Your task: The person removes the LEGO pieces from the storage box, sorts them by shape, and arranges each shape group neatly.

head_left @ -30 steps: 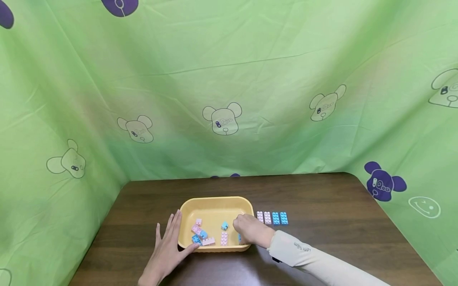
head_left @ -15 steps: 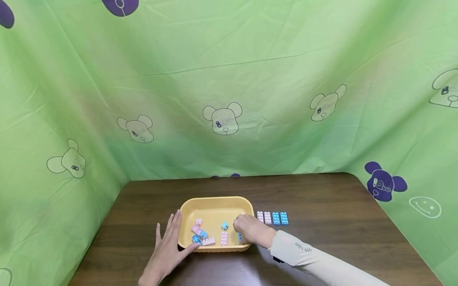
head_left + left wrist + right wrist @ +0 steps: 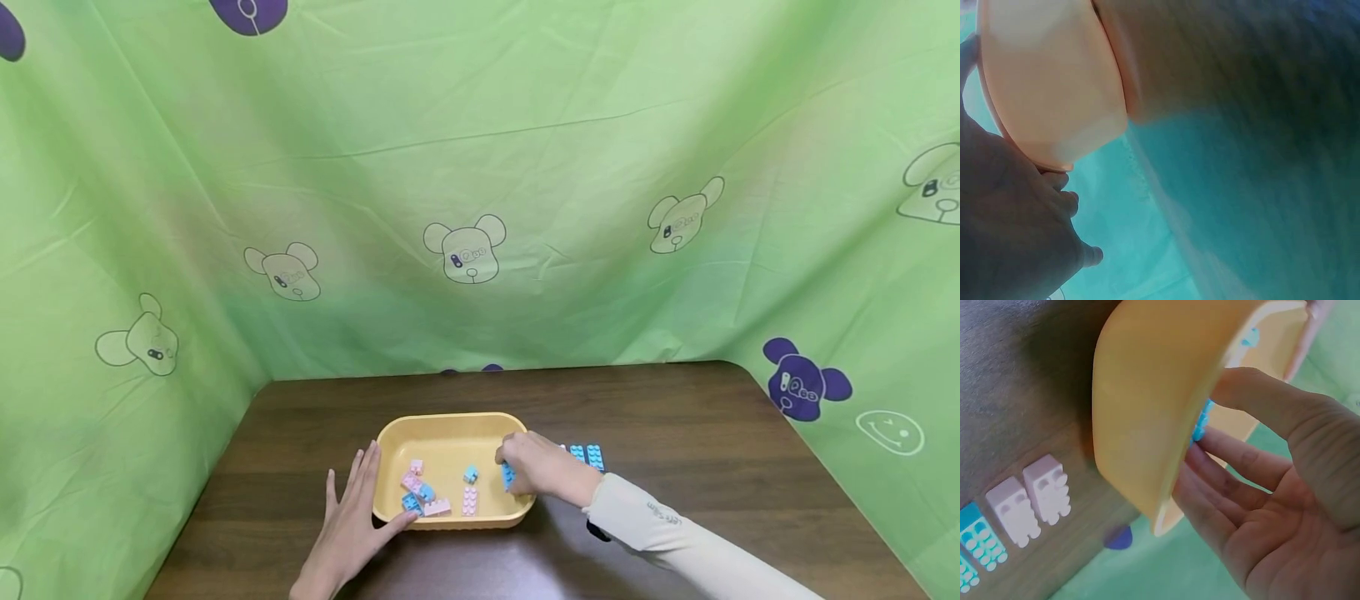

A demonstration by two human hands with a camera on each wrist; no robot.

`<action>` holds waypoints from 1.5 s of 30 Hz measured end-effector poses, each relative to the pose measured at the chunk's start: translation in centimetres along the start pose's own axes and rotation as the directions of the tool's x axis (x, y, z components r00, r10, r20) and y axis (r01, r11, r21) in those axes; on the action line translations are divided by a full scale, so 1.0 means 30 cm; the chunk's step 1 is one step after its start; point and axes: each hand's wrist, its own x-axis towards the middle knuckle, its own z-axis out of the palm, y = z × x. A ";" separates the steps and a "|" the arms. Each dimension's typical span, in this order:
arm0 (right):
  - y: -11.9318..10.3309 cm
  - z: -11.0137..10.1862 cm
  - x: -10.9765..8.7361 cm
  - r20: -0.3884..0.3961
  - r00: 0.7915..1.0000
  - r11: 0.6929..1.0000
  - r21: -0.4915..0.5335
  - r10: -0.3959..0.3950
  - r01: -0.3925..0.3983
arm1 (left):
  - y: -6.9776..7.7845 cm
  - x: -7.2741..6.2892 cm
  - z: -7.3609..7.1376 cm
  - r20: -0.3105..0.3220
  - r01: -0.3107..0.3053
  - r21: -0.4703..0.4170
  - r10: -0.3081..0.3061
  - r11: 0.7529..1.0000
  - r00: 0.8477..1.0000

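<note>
At the right end of a yellow plastic basin point(image 3: 450, 423), my right hand point(image 3: 536, 462) pinches a blue building brick point(image 3: 508, 477) between thumb and fingers. The right wrist view shows that brick point(image 3: 1201, 422) partly hidden behind the basin's rim. My left hand point(image 3: 347, 521) rests against the basin's left side, fingers straight and spread, thumb along the front rim. Inside the basin lie a pink brick point(image 3: 469, 501), a small blue brick point(image 3: 471, 474) and a jumble of pink and blue bricks point(image 3: 420, 487) at the left.
Right of the basin, pink bricks point(image 3: 1013, 506) and blue bricks point(image 3: 586, 457) stand in a row on the dark wooden table point(image 3: 660, 417). My right forearm hides part of that row in the head view. A green printed cloth point(image 3: 465, 333) hangs behind the table.
My right hand has moved up and to the right with the blue brick, now covering the pink bricks in the row. The left hand has stayed in place.
</note>
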 end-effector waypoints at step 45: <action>0.435 -0.037 -0.334 -0.148 0.978 0.986 0.099 0.146 -0.132 | 0.005 0.002 -0.005 0.029 0.011 -0.014 -0.011 1.000 1.000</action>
